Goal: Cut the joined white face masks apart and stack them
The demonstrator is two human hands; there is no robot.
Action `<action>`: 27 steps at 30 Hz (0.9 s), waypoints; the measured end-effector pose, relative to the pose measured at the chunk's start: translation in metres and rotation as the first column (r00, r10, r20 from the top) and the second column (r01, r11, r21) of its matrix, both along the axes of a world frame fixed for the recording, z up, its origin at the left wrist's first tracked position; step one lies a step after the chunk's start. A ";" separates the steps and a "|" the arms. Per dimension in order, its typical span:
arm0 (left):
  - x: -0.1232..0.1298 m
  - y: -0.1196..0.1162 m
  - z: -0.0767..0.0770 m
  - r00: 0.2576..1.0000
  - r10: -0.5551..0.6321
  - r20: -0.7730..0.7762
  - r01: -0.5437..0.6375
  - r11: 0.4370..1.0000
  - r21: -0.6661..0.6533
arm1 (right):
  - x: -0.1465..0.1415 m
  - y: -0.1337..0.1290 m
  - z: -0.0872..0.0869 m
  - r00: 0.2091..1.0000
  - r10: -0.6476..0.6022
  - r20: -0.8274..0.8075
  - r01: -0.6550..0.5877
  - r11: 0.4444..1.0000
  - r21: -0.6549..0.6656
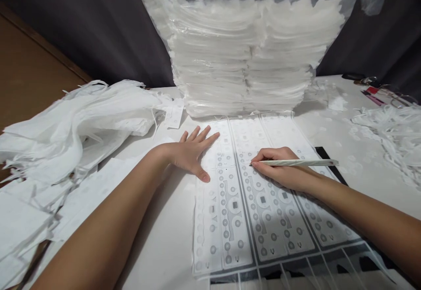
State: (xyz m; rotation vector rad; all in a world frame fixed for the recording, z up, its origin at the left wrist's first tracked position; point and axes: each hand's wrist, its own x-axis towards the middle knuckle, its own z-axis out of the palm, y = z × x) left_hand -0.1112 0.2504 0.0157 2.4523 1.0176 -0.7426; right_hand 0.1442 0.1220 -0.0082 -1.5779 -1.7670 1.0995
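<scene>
A thin white sheet (245,255) lies on the table, and printed panels with rows of grey circles and small dark squares show on it. My left hand (192,152) rests flat with spread fingers on the sheet's upper left part. Above the sheet's middle, my right hand (276,167) pinches a slim, light-coloured pen-like tool (305,162). Its dark tip meets the sheet near a column of circles, and its back end points right. Under the sheet's right and lower edges, a black board (329,160) shows in part.
A tall stack of white sheets (243,58) in clear plastic stands behind. Crumpled white material (75,123) and loose sheets (23,215) cover the left side. White scraps (394,136) lie at right, with scissors-like tools (373,97) at the back right.
</scene>
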 end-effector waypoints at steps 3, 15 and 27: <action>-0.001 0.000 0.000 1.000 -0.008 0.004 0.008 1.000 0.002 | -0.005 -0.005 0.003 0.996 0.045 0.079 -0.052 0.994 0.092; 0.001 -0.001 0.001 1.000 -0.020 -0.017 0.020 1.000 0.006 | -0.007 -0.006 0.005 0.990 0.009 0.138 -0.022 0.995 0.099; 0.000 0.002 0.001 0.999 -0.016 -0.033 0.016 1.000 -0.003 | 0.013 -0.020 0.001 0.940 0.001 0.340 -0.112 0.946 0.304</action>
